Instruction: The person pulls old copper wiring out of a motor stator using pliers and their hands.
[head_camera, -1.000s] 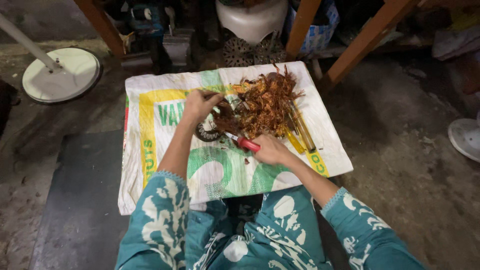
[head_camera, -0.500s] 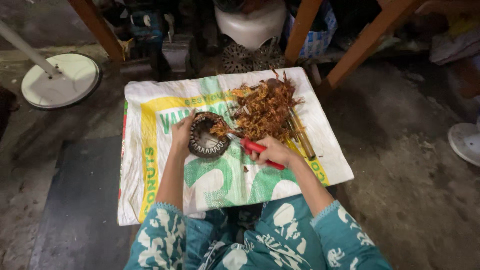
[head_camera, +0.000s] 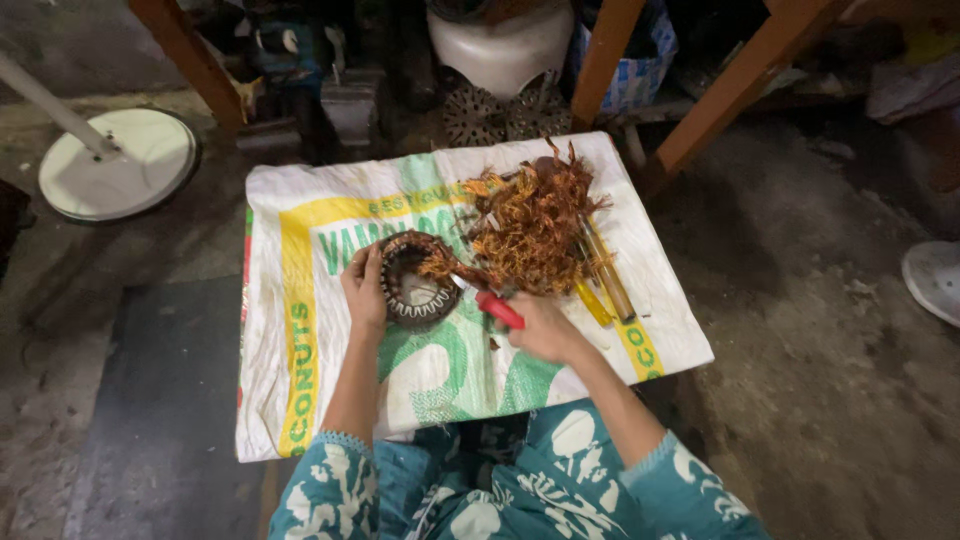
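**Motor stator steadied, red-handled tool worked at its edge**

A round stator ring (head_camera: 415, 295) is set on the printed woven sack (head_camera: 300, 400), left of centre. It is gripped at its left rim by the left hand (head_camera: 363, 292), fingers curled on the outer wall. It is judged heavy, rigid, best held by that rim. A red-handled tool (head_camera: 497, 308) is clasped in the right hand (head_camera: 545, 328); its tip is lost in copper wire (head_camera: 530, 230), judged light, springy, snag-prone. Yellow tubes (head_camera: 600, 285) are partly buried.

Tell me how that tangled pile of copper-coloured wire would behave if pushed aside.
The wire pile looks loose and springy, so it would likely drag and shed strands rather than slide whole. Probably light for its bulk. Stray ends could snag the woven sack under it.
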